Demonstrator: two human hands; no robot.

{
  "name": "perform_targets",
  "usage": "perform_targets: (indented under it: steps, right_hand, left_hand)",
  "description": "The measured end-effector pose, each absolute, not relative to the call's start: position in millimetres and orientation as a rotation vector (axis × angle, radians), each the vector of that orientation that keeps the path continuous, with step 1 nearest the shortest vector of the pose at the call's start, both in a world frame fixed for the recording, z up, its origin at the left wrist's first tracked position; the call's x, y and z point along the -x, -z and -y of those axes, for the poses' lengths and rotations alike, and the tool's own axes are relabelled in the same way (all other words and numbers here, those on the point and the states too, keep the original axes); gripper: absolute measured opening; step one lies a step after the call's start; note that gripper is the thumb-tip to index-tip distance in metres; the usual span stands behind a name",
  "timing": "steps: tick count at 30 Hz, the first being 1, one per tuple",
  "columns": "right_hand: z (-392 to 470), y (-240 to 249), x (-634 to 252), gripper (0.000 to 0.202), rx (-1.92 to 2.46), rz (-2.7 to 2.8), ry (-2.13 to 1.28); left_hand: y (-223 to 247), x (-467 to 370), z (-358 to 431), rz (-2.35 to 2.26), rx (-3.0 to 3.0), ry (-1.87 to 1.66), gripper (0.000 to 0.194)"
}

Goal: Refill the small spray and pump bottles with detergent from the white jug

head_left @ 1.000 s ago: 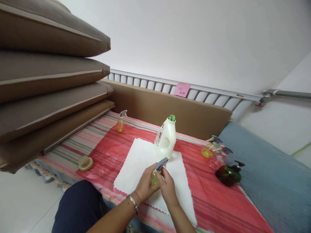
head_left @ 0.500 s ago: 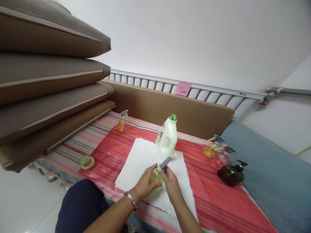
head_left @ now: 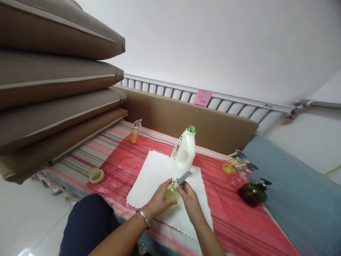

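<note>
Against the white wall (head_left: 213,46), behind a long brown padded board (head_left: 191,117), a pale ribbed radiator (head_left: 165,92) runs; below, a striped cloth (head_left: 84,160) lies partly under a red, glossy-looking sheet (head_left: 226,217). On that sheet we see a white cloth with a scalloped edge (head_left: 144,177), and over it, in front of us, a clear yellow-green spray bottle with a grey trigger (head_left: 172,194). Our left hand (head_left: 160,202) curls round its body; our right hand (head_left: 189,199) pinches near its neck and trigger, fingers drawn in narrow. We cannot tell whether the base rests on the cloth or whether the head sits tight.

Just beyond stands a tall cream plastic jug with a green mouth piece (head_left: 183,151). A careless push of our right hand could knock it, and the soft cloth may give it poor footing. If our left hand squeezes too hard while the head is loose, liquid could spill; a wet, rounded body might slip under twisting, and a crooked collar could leak.
</note>
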State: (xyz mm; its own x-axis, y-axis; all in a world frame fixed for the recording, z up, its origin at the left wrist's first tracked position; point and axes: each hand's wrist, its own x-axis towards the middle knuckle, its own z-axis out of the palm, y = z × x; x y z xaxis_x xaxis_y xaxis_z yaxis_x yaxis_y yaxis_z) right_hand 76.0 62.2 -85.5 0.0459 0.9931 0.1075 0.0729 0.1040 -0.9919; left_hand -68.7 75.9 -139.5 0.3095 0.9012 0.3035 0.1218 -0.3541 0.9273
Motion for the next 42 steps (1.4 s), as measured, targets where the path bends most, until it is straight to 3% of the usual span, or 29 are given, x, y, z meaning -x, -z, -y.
perform_targets:
  steps: [14,23,31,42]
  right_hand:
    - [-64.0,109.2,-78.7,0.044,1.283,1.371,-0.964]
    - [-71.6,89.9,-81.7,0.030,1.329,1.585,-0.891]
    - [-69.7,93.6,-79.6,0.030,1.382,1.634,-0.755]
    - [-69.0,99.9,-74.0,0.036,1.306,1.662,-0.705]
  left_hand:
    - [137.8,67.7,-75.2,-0.937,-1.699,-1.121,0.083]
    - [139.5,68.6,-76.3,-0.946,-1.689,-1.103,0.084]
    - [137.3,67.4,-76.8,-0.958,-1.644,-1.111,0.082]
    - [78.2,75.0,-77.9,-0.917,-1.640,-1.178,0.043]
